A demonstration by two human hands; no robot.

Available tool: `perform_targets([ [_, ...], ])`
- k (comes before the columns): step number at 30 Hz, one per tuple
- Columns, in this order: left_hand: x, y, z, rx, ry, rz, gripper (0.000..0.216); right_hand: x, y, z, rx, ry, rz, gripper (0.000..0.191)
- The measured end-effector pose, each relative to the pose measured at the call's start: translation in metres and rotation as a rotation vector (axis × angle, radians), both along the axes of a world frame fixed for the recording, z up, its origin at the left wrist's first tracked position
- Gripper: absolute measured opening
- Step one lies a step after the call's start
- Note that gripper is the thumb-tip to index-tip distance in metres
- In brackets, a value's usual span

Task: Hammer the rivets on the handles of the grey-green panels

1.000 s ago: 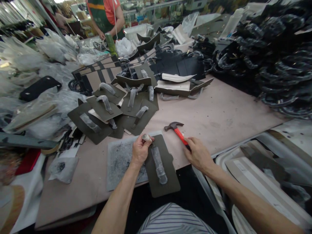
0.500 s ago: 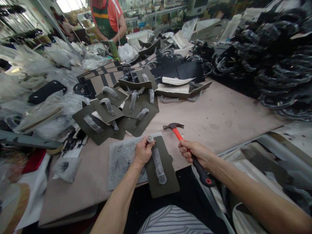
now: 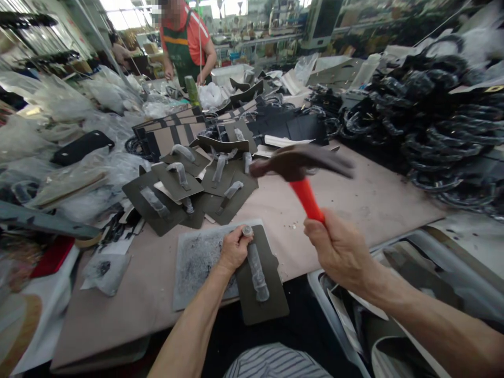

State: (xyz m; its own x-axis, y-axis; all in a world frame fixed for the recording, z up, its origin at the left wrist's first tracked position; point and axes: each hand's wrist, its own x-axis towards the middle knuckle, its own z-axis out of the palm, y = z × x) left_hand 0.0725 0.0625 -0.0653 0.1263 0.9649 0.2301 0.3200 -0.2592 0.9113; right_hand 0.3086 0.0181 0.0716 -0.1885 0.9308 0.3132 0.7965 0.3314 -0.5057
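My left hand [image 3: 233,250] is closed around a small metal punch [image 3: 247,230] held upright on the top end of a dark olive leather panel [image 3: 263,286]. The panel carries a plastic-wrapped strap and lies partly on a grey scuffed pad [image 3: 196,261] at the table's front edge. My right hand [image 3: 339,248] grips the orange handle of a claw hammer [image 3: 302,167], raised in the air above and right of the punch. The hammer head is blurred by motion.
A heap of similar olive panels [image 3: 189,181] lies behind the pad. Black chain straps [image 3: 441,121] pile up at the right, plastic bags [image 3: 59,131] at the left. A person in an orange shirt and green apron [image 3: 185,42] works at the far end. A tray of parts [image 3: 413,273] sits at my right.
My right hand picked the hammer up off the table and swung it up high. The left hand kept the punch in place on the panel.
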Motion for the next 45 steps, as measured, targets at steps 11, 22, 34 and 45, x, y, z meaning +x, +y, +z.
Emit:
perform_targets([
  [11,0.000,0.000,0.000,-0.019,-0.007,-0.016,0.013,0.001,-0.004,-0.007,-0.065,0.001,-0.018,0.032],
  [22,0.000,0.001,0.001,-0.016,-0.039,-0.007,0.012,0.043,0.015,-0.087,-0.611,-0.181,-0.077,0.037],
  [34,0.008,0.011,0.000,-0.176,-0.320,0.258,0.021,-0.070,-0.013,-0.093,-0.106,-0.391,0.634,0.018],
  [45,-0.041,-0.001,0.082,0.103,-0.417,0.449,0.022,-0.076,-0.001,-0.033,-0.088,-0.582,0.035,0.008],
])
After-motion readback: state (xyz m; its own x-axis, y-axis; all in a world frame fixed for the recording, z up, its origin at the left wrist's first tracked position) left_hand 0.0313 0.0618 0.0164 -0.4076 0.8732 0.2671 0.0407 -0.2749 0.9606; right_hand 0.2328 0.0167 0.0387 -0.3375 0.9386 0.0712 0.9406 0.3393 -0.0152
